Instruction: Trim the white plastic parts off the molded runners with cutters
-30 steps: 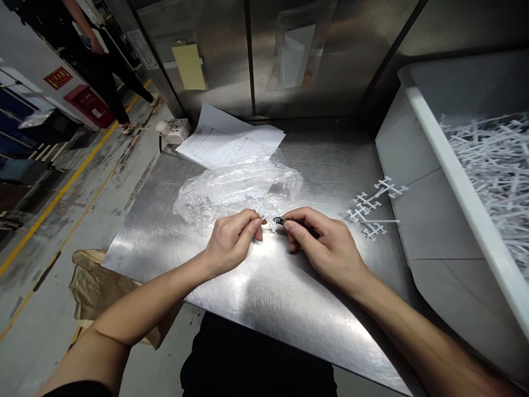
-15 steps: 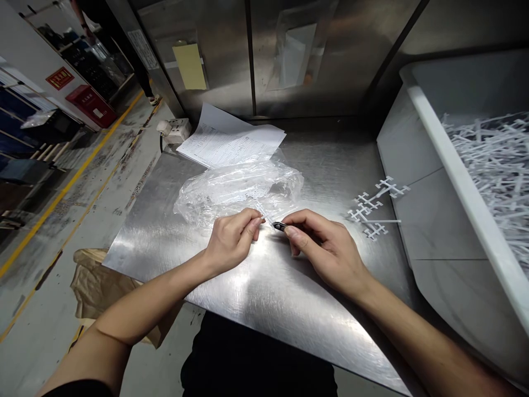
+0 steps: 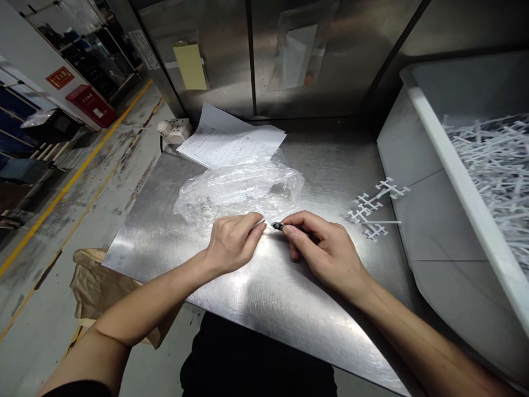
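We note the left hand (image 3: 232, 242) pinching a slim white plastic piece (image 3: 267, 219) above the steel tabletop (image 3: 256, 300), just before a crumpled clear bag (image 3: 202, 190). The right hand (image 3: 324, 251) pinches a small dark tool (image 3: 278, 226) at the piece; contact, we cannot tell. Branched white plastic frames (image 3: 365, 208) lie rightward, beside a grey bin (image 3: 438, 220).

I view remotely: L hand (image 3: 233, 240) & R hand (image 3: 324, 245) nr ctr, apart, both in pinch pose; L forearm (image 3: 152, 303) enters from approx. 8 o'clock, R forearm (image 3: 417, 331) from 4.
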The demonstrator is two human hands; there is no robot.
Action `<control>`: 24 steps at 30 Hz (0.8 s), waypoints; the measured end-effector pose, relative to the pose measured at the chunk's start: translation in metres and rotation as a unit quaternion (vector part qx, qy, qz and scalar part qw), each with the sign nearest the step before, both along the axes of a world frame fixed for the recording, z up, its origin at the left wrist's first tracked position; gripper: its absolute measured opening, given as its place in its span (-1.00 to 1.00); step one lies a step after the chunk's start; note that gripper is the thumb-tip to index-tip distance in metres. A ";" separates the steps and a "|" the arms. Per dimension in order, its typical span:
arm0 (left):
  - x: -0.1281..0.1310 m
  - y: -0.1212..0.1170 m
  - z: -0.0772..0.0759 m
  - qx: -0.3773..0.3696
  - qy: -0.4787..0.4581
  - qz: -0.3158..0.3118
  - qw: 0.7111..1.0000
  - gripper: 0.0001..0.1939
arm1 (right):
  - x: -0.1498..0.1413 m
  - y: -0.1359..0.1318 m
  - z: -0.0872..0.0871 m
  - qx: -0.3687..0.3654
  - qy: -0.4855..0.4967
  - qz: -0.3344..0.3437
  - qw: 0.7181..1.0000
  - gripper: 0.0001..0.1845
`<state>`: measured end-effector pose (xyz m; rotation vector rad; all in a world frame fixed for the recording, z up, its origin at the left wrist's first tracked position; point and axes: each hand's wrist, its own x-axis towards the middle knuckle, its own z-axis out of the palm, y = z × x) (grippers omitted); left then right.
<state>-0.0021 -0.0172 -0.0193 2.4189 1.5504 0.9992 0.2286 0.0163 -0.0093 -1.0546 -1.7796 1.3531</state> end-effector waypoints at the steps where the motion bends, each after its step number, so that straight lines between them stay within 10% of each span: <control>1: 0.000 0.000 -0.001 0.015 0.017 0.005 1.000 -0.80 | -0.001 0.000 0.000 -0.022 0.002 -0.002 1.000 -0.74; 11: 0.001 -0.002 0.000 -0.027 0.017 0.014 0.999 -0.77 | -0.003 -0.001 0.004 -0.119 0.048 0.004 0.992 -0.64; 24: 0.006 -0.001 0.006 -0.014 -0.073 -0.105 0.992 -0.78 | -0.001 0.004 0.001 -0.019 0.094 -0.072 0.993 -0.78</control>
